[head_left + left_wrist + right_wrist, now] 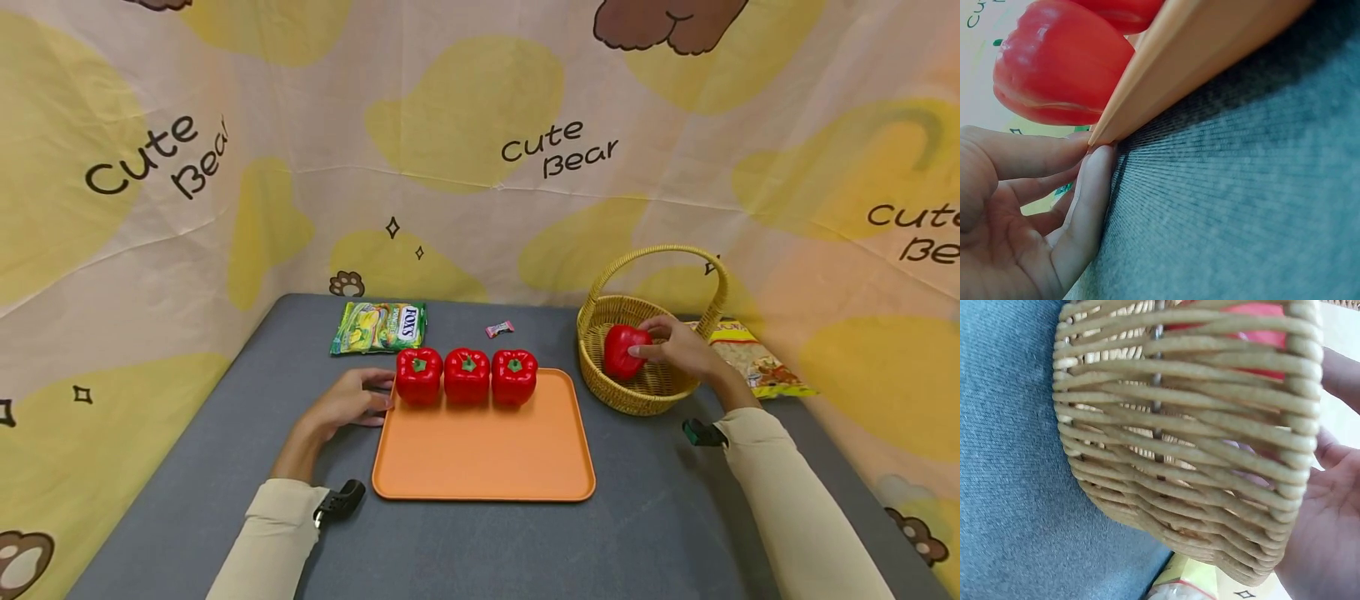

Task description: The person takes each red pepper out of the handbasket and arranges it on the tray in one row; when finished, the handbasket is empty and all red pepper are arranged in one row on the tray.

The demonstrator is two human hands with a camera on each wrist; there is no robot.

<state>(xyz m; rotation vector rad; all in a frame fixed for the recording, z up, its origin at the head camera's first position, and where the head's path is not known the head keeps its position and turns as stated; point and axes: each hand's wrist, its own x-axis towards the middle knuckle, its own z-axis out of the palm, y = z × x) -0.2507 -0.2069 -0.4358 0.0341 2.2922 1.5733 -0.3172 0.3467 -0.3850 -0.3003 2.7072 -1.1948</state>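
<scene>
Three red bell peppers (467, 377) stand in a row along the far edge of an orange tray (483, 458). My left hand (352, 402) is at the tray's far left corner, and in the left wrist view its thumb and fingers pinch the rim. Over at the right, my right hand (678, 346) grips another red bell pepper (624, 353) inside a wicker basket (637, 404) with a tall handle. Through the basket's weave, the right wrist view shows parts of that pepper and the hand; the fingertips are partly hidden.
Behind the tray lie a green Fox's candy bag (380, 327) and a small wrapped candy (499, 329). A yellow snack bag (753, 358) lies right of the basket, partly behind my right arm. Printed cloth (450, 167) walls in the grey table (480, 550).
</scene>
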